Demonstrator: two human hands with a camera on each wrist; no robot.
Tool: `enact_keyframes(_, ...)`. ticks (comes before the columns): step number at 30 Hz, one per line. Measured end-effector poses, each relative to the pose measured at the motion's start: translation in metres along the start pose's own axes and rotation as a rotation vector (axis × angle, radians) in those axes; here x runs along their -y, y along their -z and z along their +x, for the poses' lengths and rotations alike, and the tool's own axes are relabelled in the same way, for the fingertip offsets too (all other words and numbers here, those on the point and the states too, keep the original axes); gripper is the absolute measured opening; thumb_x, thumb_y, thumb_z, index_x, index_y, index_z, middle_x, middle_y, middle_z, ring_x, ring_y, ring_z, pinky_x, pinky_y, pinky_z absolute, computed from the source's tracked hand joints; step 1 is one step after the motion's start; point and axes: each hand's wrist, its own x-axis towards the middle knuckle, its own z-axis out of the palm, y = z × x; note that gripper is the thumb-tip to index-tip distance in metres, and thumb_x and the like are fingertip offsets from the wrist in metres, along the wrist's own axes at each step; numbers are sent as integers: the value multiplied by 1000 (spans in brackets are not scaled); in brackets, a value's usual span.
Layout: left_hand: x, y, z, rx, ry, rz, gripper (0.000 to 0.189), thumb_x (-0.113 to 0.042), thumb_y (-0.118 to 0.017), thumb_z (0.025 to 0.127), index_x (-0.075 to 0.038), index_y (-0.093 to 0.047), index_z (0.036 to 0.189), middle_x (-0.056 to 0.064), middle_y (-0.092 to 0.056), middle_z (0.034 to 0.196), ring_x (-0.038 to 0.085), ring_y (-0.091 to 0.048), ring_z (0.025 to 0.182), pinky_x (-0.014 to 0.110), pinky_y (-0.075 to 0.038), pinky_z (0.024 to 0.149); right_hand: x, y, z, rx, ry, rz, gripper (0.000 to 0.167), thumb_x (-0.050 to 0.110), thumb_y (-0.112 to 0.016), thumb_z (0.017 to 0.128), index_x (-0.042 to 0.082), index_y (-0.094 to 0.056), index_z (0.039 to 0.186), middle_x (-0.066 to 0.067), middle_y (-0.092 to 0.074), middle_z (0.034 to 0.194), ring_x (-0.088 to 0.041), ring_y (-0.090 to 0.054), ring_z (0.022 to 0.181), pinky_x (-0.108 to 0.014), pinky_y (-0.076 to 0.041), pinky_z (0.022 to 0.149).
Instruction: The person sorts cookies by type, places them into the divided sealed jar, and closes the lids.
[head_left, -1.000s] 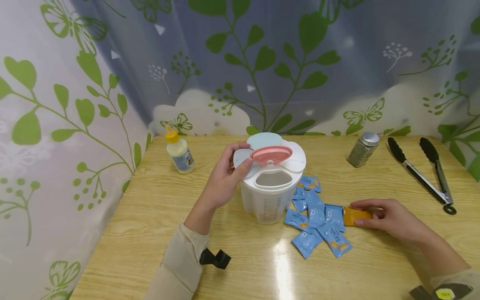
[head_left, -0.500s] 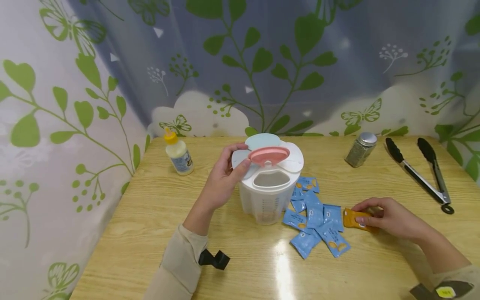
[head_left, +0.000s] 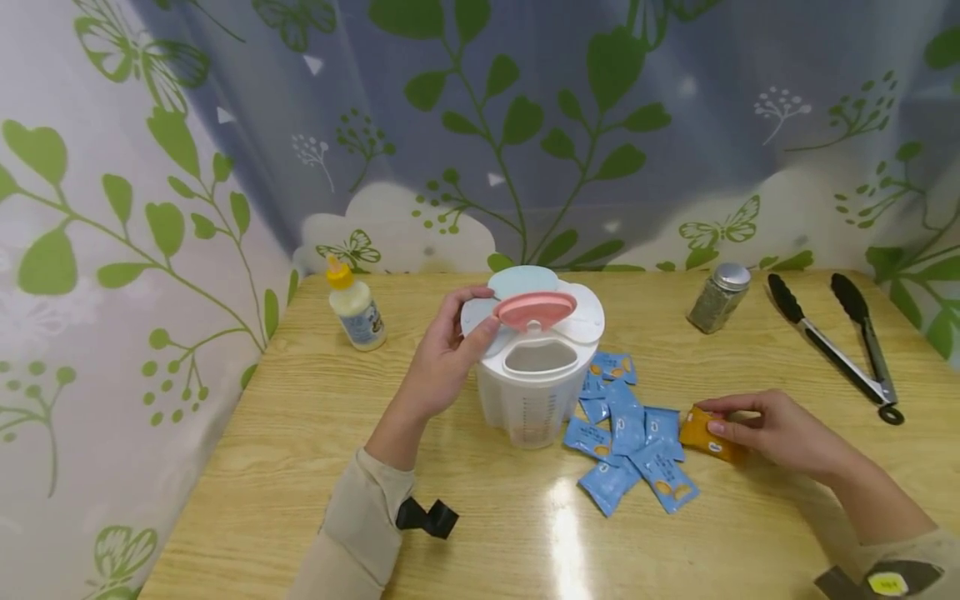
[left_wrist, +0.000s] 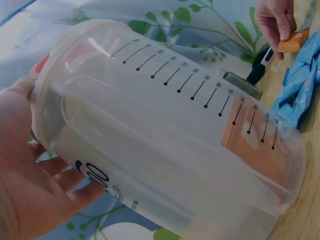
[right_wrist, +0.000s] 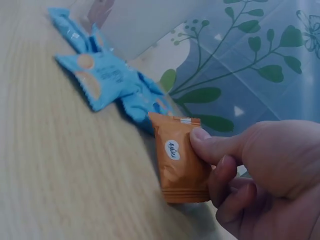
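My left hand [head_left: 448,358] grips the lid edge of a clear plastic measuring container [head_left: 531,412], thumb on top and fingers round the far side. The white lid has petal-like flaps; the pink flap [head_left: 536,311] stands raised behind an uncovered opening [head_left: 540,357]. Through the wall, the left wrist view shows an orange packet [left_wrist: 255,147] at the bottom. To the right, my right hand [head_left: 787,435] pinches another small orange packet [right_wrist: 177,162] between thumb and fingers, tilted close over the table. Several blue packets [head_left: 628,429] lie heaped between this hand and the container.
A squeeze bottle [head_left: 357,317] with a yellow cap stands at the back left. Toward the back right are a glass jar [head_left: 716,302] of dried herbs and spread black-tipped tongs [head_left: 840,354]. A leaf-patterned curtain [head_left: 555,150] hangs behind the wooden table [head_left: 300,467].
The orange packet in my right hand has turned and tilted, so its white label now shows more. My left hand keeps its grip on the container lid. The head view shifted slightly.
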Motion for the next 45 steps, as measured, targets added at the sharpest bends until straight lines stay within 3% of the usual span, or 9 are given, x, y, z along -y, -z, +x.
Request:
enact_keyframes(5, 0, 0, 0, -6, -4, 15, 38, -17, -51, 104, -7, -43, 140, 18, -55, 130, 17, -60, 107, 28, -56, 84, 6, 4, 1, 0, -49, 72, 38, 20, -63, 100, -7, -62, 126, -26, -63, 121, -3, -68, 85, -25, -57, 65)
enact_keyframes(9, 0, -1, 0, -1, -15, 17, 39, -20, -52, 104, -7, -43, 139, 17, -55, 130, 17, -59, 107, 27, -55, 84, 10, 9, -2, -30, -100, 116, 38, 24, -60, 101, -5, -60, 127, -10, -66, 110, -12, -60, 66, -29, -49, 55)
enact_keyframes(12, -1, -1, 0, 3, -15, 14, 40, -24, -53, 104, -8, -43, 140, 17, -56, 128, 16, -59, 106, 27, -55, 83, 15, 11, -5, -65, -91, 156, 35, 25, -60, 102, -2, -59, 124, 0, -63, 90, -18, -49, 57, -33, -41, 49)
enact_keyframes(17, -2, -1, -1, 6, -12, 8, 42, -26, -53, 104, -8, -42, 140, 16, -55, 129, 16, -59, 106, 26, -55, 83, 31, 10, -6, -143, -14, 206, 16, 20, -58, 102, 8, -58, 114, 3, -45, 65, -22, -40, 52, -35, -35, 48)
enact_keyframes(23, 0, 0, -1, 11, -11, -1, 40, -24, -52, 104, -8, -42, 140, 16, -54, 130, 15, -60, 104, 26, -56, 82, 54, 11, -4, -236, 89, 205, 10, 9, -59, 101, 14, -59, 110, 4, -47, 71, -22, -39, 51, -34, -32, 46)
enact_keyframes(29, 1, 2, -1, 4, -3, 15, 39, -22, -52, 104, -9, -42, 140, 16, -55, 130, 15, -60, 105, 26, -55, 82, 79, 14, -1, -253, 136, 228, 14, 6, -58, 101, 17, -59, 110, 2, -42, 62, -22, -39, 52, -33, -29, 45)
enact_keyframes(36, 2, 2, 0, 10, -7, 27, 38, -19, -51, 105, -9, -42, 140, 15, -55, 131, 17, -58, 107, 27, -55, 83, 112, 13, 4, -296, 240, 251, 18, 0, -57, 99, 10, -60, 113, 0, -43, 59, -21, -39, 51, -36, -23, 41)
enact_keyframes(45, 1, 2, 0, 10, -13, 31, 39, -21, -51, 105, -9, -42, 140, 13, -51, 140, 18, -56, 115, 29, -54, 87, 155, 5, 23, -284, 456, 526, 24, -13, -55, 94, 2, -63, 111, 0, -55, 73, -18, -40, 50, -33, -28, 45)
